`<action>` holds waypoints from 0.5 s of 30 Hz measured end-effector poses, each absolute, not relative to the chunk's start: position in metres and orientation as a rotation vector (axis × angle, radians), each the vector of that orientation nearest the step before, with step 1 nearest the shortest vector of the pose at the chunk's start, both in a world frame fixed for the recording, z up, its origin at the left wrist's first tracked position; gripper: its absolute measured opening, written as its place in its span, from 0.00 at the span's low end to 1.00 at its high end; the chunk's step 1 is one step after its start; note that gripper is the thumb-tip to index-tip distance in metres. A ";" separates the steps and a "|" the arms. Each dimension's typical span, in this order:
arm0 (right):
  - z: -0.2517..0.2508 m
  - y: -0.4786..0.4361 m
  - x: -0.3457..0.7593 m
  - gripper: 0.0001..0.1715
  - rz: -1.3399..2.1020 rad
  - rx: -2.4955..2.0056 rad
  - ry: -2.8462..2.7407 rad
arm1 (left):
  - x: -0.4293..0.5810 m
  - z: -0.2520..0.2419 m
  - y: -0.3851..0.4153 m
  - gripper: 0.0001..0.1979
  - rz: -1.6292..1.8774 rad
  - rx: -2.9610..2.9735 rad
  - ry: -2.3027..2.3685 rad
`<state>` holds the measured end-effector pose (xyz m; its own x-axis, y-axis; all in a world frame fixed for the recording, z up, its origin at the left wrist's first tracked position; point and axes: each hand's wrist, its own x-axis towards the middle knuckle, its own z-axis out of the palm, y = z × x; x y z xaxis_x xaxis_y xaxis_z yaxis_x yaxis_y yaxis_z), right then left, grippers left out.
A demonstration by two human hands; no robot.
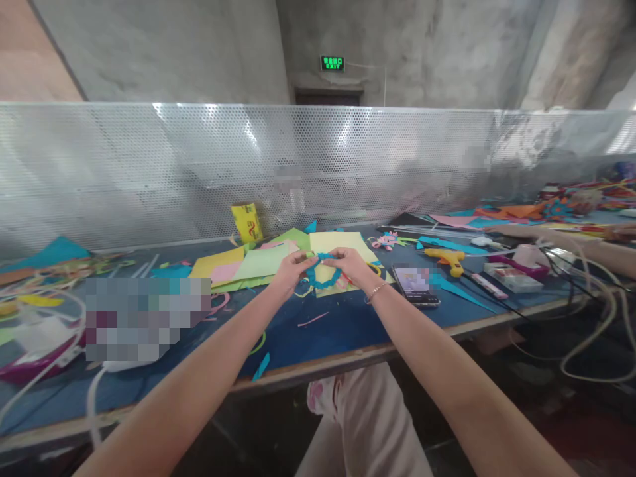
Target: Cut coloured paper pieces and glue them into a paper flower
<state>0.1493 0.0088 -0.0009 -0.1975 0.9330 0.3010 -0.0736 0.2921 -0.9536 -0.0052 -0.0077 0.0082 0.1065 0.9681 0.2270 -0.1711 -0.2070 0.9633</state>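
Note:
Both my arms reach out over a blue-topped table (338,324). My left hand (292,268) and my right hand (350,264) pinch the two ends of a blue scalloped paper strip (322,277) that hangs in a loop between them. The loop is held just above a pale yellow paper sheet (342,244). A thin bracelet sits on my right wrist.
Coloured paper sheets (248,264) and scraps lie behind my hands. A phone (416,285), a yellow glue gun (447,257) and a small box (511,277) lie to the right. A perforated metal screen (199,165) backs the table. Another person's arm (571,242) rests far right. Cables trail at both sides.

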 end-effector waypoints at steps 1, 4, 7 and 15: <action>-0.002 0.009 0.149 0.13 1.158 -0.851 -1.475 | -0.005 0.009 -0.008 0.22 1.343 1.287 0.884; -0.003 0.009 0.149 0.13 1.173 -0.867 -1.513 | -0.004 0.010 -0.009 0.24 1.342 1.272 0.888; -0.003 0.008 0.149 0.13 1.182 -0.847 -1.518 | -0.004 0.008 -0.008 0.22 1.335 1.278 0.906; -0.001 0.008 0.151 0.10 1.083 -0.870 -1.560 | -0.005 0.004 -0.003 0.18 1.378 1.296 0.963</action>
